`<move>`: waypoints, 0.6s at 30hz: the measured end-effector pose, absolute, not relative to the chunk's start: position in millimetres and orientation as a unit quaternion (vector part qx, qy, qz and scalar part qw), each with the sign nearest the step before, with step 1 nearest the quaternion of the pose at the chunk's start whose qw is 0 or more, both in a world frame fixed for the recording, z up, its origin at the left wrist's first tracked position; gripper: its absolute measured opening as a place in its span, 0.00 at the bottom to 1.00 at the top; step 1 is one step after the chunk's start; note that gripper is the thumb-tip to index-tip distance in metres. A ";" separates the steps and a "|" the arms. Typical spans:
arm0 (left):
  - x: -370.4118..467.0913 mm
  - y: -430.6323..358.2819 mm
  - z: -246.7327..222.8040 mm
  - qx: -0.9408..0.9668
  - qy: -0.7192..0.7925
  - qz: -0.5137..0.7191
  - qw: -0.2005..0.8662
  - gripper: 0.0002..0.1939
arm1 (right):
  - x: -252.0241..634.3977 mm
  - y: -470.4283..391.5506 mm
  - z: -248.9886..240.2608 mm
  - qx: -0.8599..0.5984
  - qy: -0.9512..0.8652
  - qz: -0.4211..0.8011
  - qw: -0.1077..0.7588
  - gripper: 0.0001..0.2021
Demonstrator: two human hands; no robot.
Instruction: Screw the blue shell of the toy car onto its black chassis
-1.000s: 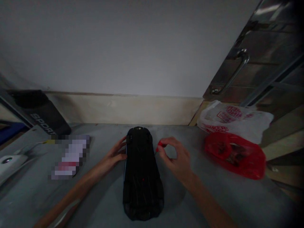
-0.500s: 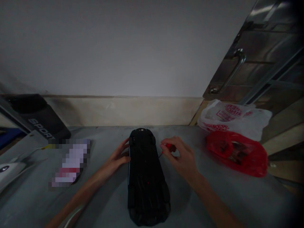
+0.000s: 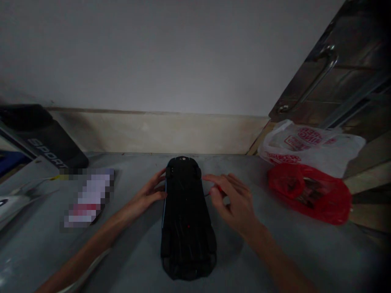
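Note:
A toy car (image 3: 186, 219) lies upside down in front of me, its black underside facing up and one end towards the wall. My left hand (image 3: 152, 192) grips its left side near the far end, thumb against the edge and the other fingers partly hidden behind it. Beside the car's right side, my right hand (image 3: 230, 195) is closed around a small red-handled screwdriver (image 3: 211, 193). The index finger stretches out to the car's far right wheel area. Most of the handle is covered by the fingers, and the thin shaft points left to the car's side.
A black bottle marked SPORT (image 3: 45, 138) leans at the left, near a blurred-out phone (image 3: 91, 197). On the right lie a red plastic bag (image 3: 330, 201) and a white plastic bag (image 3: 317, 148). A pale wall (image 3: 159, 132) borders the grey tabletop (image 3: 134, 252) at the back.
My right index finger has straightened towards the car, and the screwdriver handle is more hidden in the hand. My left hand keeps its place on the car. The whole view has shifted slightly.

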State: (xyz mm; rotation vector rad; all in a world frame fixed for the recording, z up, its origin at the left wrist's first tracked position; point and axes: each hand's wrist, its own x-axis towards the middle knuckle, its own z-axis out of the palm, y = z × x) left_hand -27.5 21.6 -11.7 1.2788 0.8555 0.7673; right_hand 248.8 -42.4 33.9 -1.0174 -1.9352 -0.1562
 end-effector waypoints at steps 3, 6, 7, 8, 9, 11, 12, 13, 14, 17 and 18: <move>-25.7 19.9 -8.8 0.560 0.386 0.338 0.650 0.44 | 248.1 -43.3 35.8 -0.406 -0.795 -0.055 0.447 0.15; -24.8 19.1 -6.9 0.565 0.381 0.338 0.649 0.43 | 247.0 -41.5 36.8 -0.409 -0.793 -0.072 0.445 0.12; -24.8 19.2 -6.8 0.567 0.378 0.337 0.650 0.43 | 246.9 -41.0 36.9 -0.411 -0.791 -0.075 0.447 0.11; -24.8 19.5 -7.1 0.568 0.375 0.336 0.650 0.43 | 246.9 -40.6 36.9 -0.411 -0.789 -0.075 0.449 0.09; -24.9 19.9 -7.7 0.570 0.373 0.336 0.651 0.42 | 247.1 -40.6 36.9 -0.412 -0.789 -0.073 0.451 0.08; -25.5 21.1 -9.8 0.572 0.370 0.334 0.651 0.43 | 247.8 -41.1 36.7 -0.417 -0.786 -0.061 0.452 0.08; -26.0 21.8 -11.2 0.573 0.370 0.333 0.651 0.43 | 248.4 -41.6 36.6 -0.420 -0.785 -0.053 0.453 0.09; -26.5 22.5 -12.6 0.573 0.370 0.334 0.651 0.43 | 248.9 -41.9 36.5 -0.421 -0.784 -0.047 0.454 0.11; -27.0 23.1 -13.9 0.572 0.370 0.335 0.651 0.43 | 249.5 -42.1 36.3 -0.420 -0.785 -0.042 0.454 0.12; -28.2 24.3 -16.0 0.574 0.371 0.335 0.648 0.42 | 250.9 -41.3 34.9 -0.418 -0.788 -0.035 0.450 0.15; -28.3 24.5 -16.0 0.576 0.369 0.334 0.649 0.42 | 251.3 -40.8 34.2 -0.422 -0.787 -0.034 0.448 0.15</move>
